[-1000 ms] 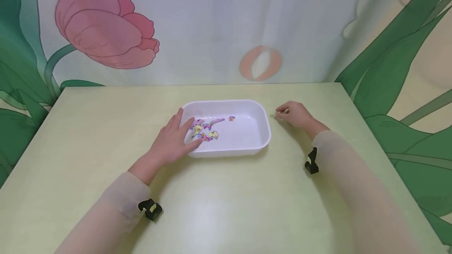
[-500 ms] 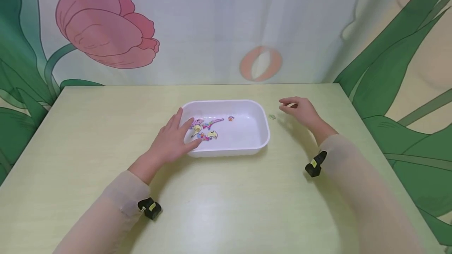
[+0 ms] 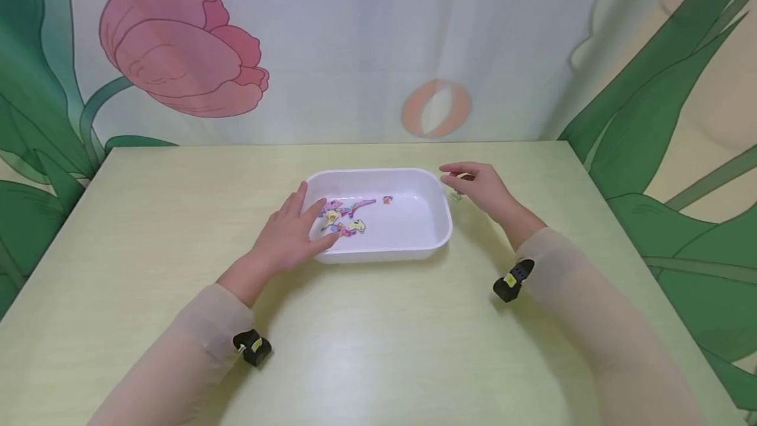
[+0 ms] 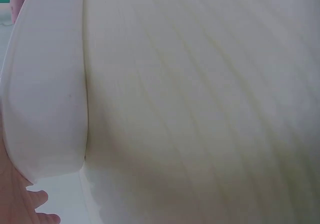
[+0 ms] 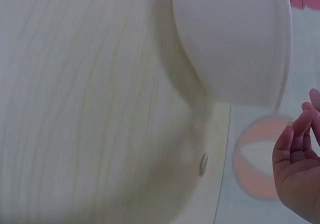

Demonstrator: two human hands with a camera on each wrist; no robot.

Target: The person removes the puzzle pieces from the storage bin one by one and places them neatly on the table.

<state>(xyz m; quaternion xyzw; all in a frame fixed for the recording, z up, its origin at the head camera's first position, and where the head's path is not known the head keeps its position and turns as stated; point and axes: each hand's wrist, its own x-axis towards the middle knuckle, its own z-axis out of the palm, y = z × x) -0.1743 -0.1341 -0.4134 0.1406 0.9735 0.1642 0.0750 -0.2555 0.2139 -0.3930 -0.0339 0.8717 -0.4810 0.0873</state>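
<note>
Head view: at centre, a white tray (image 3: 408, 225) is sitting on the desk (image 3: 367, 340), colourful cutouts (image 3: 357, 225) lying mostly in its left half. The left hand (image 3: 286, 232) is resting spread-fingered on its left rim; the right hand (image 3: 480, 187), fingers bent, grip unclear, is hovering beside its upper-right corner, near a small pale piece (image 3: 456, 196).

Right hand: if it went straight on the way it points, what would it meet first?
Likely the tray, at its far right corner. The right hand looks raised, so it may pass over instead; depth is unclear.
</note>
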